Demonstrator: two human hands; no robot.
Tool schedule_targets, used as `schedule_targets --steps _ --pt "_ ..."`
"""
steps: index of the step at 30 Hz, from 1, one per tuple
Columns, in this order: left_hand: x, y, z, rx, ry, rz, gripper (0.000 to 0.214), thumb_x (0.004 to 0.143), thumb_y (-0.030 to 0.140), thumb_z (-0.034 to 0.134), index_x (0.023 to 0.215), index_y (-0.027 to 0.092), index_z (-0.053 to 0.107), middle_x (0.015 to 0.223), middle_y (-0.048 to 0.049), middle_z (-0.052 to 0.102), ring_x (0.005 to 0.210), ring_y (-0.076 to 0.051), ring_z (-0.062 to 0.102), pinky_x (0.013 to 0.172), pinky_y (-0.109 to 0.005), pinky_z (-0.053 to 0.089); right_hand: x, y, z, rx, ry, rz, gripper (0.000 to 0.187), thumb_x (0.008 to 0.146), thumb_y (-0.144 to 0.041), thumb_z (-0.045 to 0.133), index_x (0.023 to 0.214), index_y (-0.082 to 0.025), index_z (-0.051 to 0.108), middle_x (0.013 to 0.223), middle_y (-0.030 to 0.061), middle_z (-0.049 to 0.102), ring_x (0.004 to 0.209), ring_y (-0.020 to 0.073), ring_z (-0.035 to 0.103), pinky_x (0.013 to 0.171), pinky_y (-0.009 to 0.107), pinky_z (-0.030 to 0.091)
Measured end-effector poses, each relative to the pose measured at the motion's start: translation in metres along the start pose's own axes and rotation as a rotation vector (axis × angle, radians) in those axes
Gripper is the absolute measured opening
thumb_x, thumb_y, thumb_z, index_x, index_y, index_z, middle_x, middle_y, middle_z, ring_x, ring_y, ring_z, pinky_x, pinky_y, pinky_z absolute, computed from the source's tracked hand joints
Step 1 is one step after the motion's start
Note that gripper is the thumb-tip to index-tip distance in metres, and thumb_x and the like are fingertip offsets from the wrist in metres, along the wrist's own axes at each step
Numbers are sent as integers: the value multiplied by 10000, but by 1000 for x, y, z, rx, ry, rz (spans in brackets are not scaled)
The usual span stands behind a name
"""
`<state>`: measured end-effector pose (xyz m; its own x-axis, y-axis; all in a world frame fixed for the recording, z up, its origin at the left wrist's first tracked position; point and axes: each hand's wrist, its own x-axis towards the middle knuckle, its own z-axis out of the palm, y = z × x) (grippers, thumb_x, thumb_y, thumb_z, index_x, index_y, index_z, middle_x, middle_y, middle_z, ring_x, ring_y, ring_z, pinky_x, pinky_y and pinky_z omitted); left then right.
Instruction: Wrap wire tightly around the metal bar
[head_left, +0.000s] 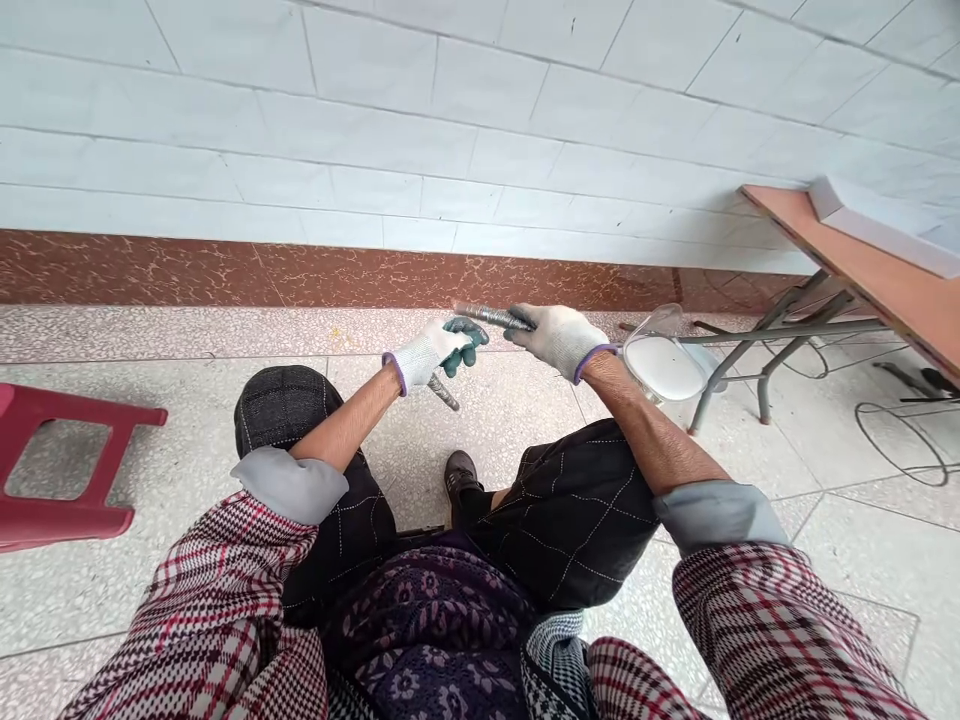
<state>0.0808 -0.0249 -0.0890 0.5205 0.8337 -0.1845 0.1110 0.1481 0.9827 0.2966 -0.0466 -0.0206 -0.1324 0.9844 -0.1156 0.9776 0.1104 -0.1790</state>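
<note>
Both hands wear white knit gloves with dark green coated fingers and purple cuffs. My right hand (559, 335) is closed round one end of a silver, ridged metal rod (491, 316) that looks threaded. The rod points left, and its far end is blurred. Just below and left of it, my left hand (442, 347) is closed round a second ridged metal rod (444, 392), which slants down to the right out of the fist. Both rods are above the speckled floor in front of my knees. I cannot tell whether they touch each other.
A red plastic stool (97, 490) stands at the left. On the right are a wooden-topped folding table (862, 260) with a white box (885, 230), a white round seat or lid (664, 362) and loose cables (900, 465). A tiled wall (360, 150) rises ahead.
</note>
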Motion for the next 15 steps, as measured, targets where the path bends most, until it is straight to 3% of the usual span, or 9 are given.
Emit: schedule_targets --steps 3,6,8,12,15 --pt "2 5 0 -74 -34 4 194 936 80 533 964 160 708 622 2 646 417 -89 491 436 -247 383 -4 -1 -7 351 58 29 274 889 -364 636 1104 -204 695 754 14 607 597 148 510 529 285 406" --pt "2 7 0 -69 -32 8 207 926 57 518 913 160 697 602 8 628 422 -89 493 436 -243 377 -12 -7 -9 727 -84 11 220 867 -339 658 1020 -182 672 662 -20 532 509 122 458 417 259 401" --pt "3 7 0 -53 18 6 171 921 73 554 864 164 687 590 15 601 436 -88 482 446 -246 374 -16 -9 -9 838 -200 -55 233 845 -361 702 989 -179 680 646 -25 541 497 115 461 392 250 406" --pt "6 7 -8 4 44 58 127 830 57 652 767 164 676 646 -3 624 522 -96 520 498 -252 392 -24 -3 -7 761 -422 -124 331 790 -378 805 1036 -168 736 692 1 636 517 126 526 413 252 448" --pt "6 3 -15 75 33 75 115 763 53 715 730 159 685 661 -12 629 545 -96 515 518 -260 381 -33 7 -3 579 -434 -85 317 853 -393 806 1073 -173 746 821 45 706 653 184 641 522 285 546"
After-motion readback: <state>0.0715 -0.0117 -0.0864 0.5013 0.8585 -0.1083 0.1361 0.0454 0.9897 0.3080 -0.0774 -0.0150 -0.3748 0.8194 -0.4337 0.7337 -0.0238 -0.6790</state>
